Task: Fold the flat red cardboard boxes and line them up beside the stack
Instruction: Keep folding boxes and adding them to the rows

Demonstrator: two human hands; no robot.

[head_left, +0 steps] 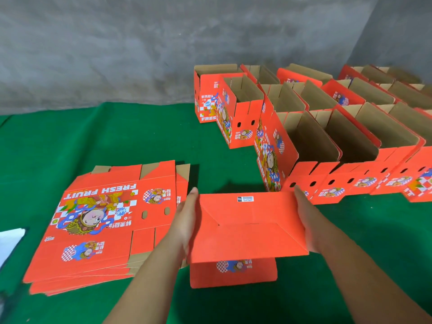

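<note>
Red cardboard box (249, 226) w/ its bottom flaps folded shut is held bottom-up between both hands, just above the green felt-covered bench (117, 136), right in the middle foreground; barcode sticker sits near its far edge and a printed flap hangs down toward the camera. Left hand (187, 220) is flat against the left side, fingers straight and together, not curled round anything; right hand (304, 220) mirrors it on the right side, fingers also straight and pressed on the cardboard; looks like a squeeze from both sides to keep the walls square while the bottom flaps stay locked, prob why it's flipped over too, easier to check the bottom seam that way.

Stack of flat red printed cardboard blanks (98, 225) lies just left of the held box, "FRESH FRUIT" face up, close enough to grab the next one w/o reaching. Rows of already folded red open-top boxes (327, 141) stand on the right half of the bench back to the grey concrete wall (117, 43), packed side by side, openings up.

My guess: folding on this one is basically done; next it needs turning upright and setting at the near end of the row; plenty of blanks left tho, so task is maybe halfway.
</note>
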